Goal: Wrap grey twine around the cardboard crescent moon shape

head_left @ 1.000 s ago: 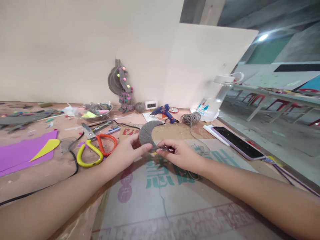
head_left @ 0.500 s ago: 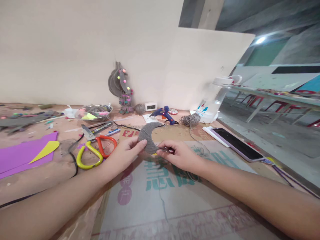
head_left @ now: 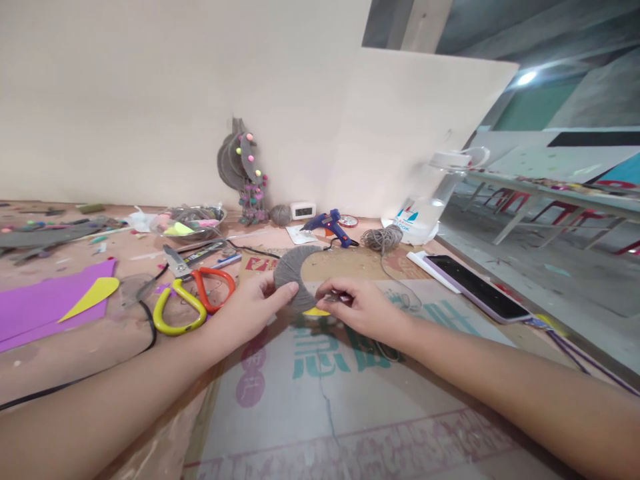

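Observation:
A crescent wrapped in grey yarn (head_left: 291,273) is held up over the cardboard. My left hand (head_left: 267,291) grips its left side, thumb in front and fingers behind. The crescent's lower tip shows bare yellow. Close by that tip, my right hand (head_left: 353,303) is closed, with thumb and fingertips pinched on grey yarn that is mostly hidden by the fingers. From the yarn ball (head_left: 383,238) a loose strand runs down behind my right hand, and a loop of it hangs below the wrist.
Orange-and-yellow-handled scissors (head_left: 193,293) and purple sheets (head_left: 45,310) lie left. A blue glue gun (head_left: 333,228), a small clock (head_left: 303,211) and a yarn-wrapped ornament (head_left: 243,170) stand behind. A phone (head_left: 477,287) and water bottle (head_left: 430,197) are right. Printed cardboard (head_left: 280,427) lies beneath.
My right fingers have shifted slightly off the crescent's lower end, and more of its yellow tip shows. My left hand keeps its hold, the thumb a little further over the yarn.

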`<state>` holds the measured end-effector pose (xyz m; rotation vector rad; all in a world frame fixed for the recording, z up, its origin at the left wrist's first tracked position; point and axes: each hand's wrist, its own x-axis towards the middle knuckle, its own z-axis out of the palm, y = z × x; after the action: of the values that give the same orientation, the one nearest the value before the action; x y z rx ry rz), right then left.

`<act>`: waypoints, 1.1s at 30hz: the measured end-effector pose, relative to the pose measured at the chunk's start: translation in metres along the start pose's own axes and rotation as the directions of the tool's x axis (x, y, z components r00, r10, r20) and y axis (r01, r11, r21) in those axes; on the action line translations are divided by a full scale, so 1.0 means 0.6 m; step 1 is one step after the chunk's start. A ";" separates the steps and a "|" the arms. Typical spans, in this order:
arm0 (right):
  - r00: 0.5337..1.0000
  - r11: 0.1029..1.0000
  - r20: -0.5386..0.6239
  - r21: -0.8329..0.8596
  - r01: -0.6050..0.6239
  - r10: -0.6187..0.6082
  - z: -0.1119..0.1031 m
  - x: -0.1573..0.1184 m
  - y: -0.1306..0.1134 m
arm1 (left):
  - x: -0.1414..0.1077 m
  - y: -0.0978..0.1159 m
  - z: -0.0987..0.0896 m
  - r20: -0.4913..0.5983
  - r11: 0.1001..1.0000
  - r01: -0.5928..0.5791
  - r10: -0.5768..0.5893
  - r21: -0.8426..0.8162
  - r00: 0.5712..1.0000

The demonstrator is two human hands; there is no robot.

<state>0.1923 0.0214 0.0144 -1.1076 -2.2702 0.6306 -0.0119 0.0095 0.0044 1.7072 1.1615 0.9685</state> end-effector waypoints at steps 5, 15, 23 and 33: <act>0.996 0.991 -0.043 0.108 -0.077 0.082 -0.005 0.004 -0.012 | -0.008 0.013 0.004 0.039 0.998 -0.052 0.050 0.035 0.998; 0.992 0.924 0.075 0.362 -0.124 0.104 -0.005 -0.002 -0.030 | -0.020 0.024 0.017 0.195 0.975 0.018 0.026 -0.223 0.980; 0.971 0.780 0.186 0.583 -0.230 0.148 -0.010 -0.005 -0.028 | -0.029 0.037 0.020 0.146 0.949 0.100 -0.058 -0.300 0.988; 0.997 0.974 -0.002 0.216 0.074 -0.075 -0.024 -0.013 -0.026 | -0.028 0.043 0.024 0.097 0.934 0.146 -0.121 -0.326 0.988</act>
<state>0.1965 0.0091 0.0327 -0.9129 -2.1763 0.8290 0.0045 -0.0152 0.0210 1.3655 0.9872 0.9475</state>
